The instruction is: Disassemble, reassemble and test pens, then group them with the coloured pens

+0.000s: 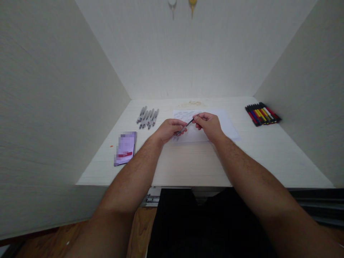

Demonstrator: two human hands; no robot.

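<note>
A slim dark pen (189,122) is held slanted between both hands over white paper sheets (227,125). My left hand (172,129) pinches its lower, clearer-looking end. The fingertips of my right hand (208,124) close on the upper end, which points away to the right. Faint writing or marks cover the upper left part of the paper. Whether the pen is in one piece or two is too small to tell.
Several clear pens (147,117) lie grouped at the back left. A phone (126,147) with a lit screen rests on the white table (193,165) at the left. Several coloured pens (262,114) lie in a row by the right wall. Panels enclose the back and sides.
</note>
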